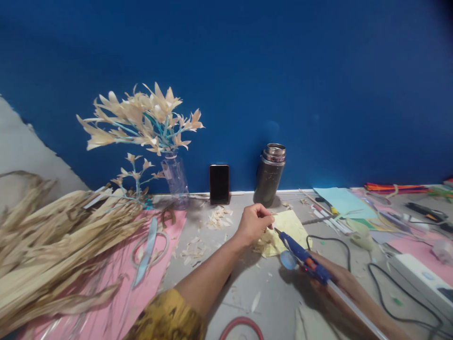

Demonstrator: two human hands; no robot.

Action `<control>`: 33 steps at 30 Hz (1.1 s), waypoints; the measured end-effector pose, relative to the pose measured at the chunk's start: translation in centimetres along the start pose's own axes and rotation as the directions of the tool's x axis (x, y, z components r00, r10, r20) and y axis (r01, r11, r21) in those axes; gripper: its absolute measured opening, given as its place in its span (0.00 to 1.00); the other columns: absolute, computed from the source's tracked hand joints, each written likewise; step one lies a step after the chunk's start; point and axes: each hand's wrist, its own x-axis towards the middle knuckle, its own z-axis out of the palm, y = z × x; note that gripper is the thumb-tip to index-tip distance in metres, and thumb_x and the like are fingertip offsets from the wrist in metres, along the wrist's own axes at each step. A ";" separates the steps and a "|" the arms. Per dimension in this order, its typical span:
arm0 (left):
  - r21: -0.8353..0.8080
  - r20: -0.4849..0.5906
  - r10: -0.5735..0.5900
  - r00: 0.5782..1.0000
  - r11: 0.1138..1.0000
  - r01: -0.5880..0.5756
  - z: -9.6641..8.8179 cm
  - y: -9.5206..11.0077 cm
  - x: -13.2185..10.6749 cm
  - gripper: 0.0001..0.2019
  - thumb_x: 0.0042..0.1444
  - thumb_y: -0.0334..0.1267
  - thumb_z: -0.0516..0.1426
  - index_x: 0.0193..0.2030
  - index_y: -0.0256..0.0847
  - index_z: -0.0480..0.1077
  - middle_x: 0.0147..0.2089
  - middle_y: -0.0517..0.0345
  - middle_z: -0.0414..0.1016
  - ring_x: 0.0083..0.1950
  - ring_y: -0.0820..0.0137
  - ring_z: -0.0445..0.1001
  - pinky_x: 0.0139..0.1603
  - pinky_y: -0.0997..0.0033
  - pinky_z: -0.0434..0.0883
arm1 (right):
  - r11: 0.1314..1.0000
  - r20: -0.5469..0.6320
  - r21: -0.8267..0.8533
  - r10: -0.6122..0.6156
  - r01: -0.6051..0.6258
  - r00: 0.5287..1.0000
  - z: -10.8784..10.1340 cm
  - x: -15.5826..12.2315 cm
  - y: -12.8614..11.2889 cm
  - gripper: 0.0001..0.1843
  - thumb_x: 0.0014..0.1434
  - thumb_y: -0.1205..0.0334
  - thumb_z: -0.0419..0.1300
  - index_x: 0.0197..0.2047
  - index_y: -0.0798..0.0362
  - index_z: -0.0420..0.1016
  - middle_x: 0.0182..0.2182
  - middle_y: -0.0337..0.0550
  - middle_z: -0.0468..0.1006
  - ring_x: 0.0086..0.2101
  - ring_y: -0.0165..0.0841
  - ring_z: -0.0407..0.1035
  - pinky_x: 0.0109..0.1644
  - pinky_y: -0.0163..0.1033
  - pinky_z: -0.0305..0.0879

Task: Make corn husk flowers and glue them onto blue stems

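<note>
My left hand (254, 223) is closed in a pinch above a pale yellow sheet of paper (292, 229). What its fingertips hold is too small to make out. A blue hot glue gun (302, 255) with a clear glue stick (350, 302) out of its back end is gripped in my right hand (334, 276). Its nozzle points up and left, close to my left fingertips but seemingly apart from them. Dried, husk-coloured scraps (264, 244) lie at the yellow paper's left edge, partly under my left hand.
Dried husks (63, 236) and scissors (150, 250) lie left on pink paper (116, 269). A clear vase (175, 182) of husk flowers (141, 118), a phone (219, 184) and a flask (271, 174) stand by the blue wall. A black cord (389, 288) and white power strip (423, 276) are right.
</note>
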 end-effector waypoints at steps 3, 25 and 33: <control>-0.027 0.012 -0.008 1.000 1.000 0.008 -0.1 0.1 0.1 0.07 0.44 0.25 0.61 0.23 0.38 0.69 0.18 0.62 0.72 0.19 0.77 0.66 0.21 0.78 0.62 | 1.000 0.040 -0.010 -0.024 0.025 0.999 -0.1 0.0 0.0 0.18 0.57 0.46 0.62 0.43 0.49 0.82 0.38 0.47 0.84 0.37 0.44 0.76 0.42 0.40 0.72; -0.295 0.130 -0.284 0.950 0.904 0.311 -0.4 0.8 -0.1 0.10 0.47 0.23 0.64 0.26 0.36 0.67 0.18 0.57 0.73 0.17 0.79 0.66 0.19 0.81 0.59 | 0.993 0.123 -0.068 -0.092 0.101 0.988 -0.2 -0.5 1.3 0.17 0.63 0.57 0.58 0.53 0.49 0.79 0.50 0.49 0.80 0.48 0.43 0.74 0.53 0.40 0.71; -0.286 0.141 -0.296 0.945 0.901 0.325 -0.4 1.0 -0.1 0.09 0.48 0.21 0.61 0.26 0.35 0.68 0.18 0.56 0.73 0.16 0.79 0.65 0.19 0.81 0.59 | 0.992 0.125 -0.090 -0.082 0.093 0.989 -0.2 -0.5 0.0 0.14 0.63 0.55 0.59 0.49 0.48 0.80 0.47 0.47 0.80 0.49 0.43 0.74 0.54 0.40 0.71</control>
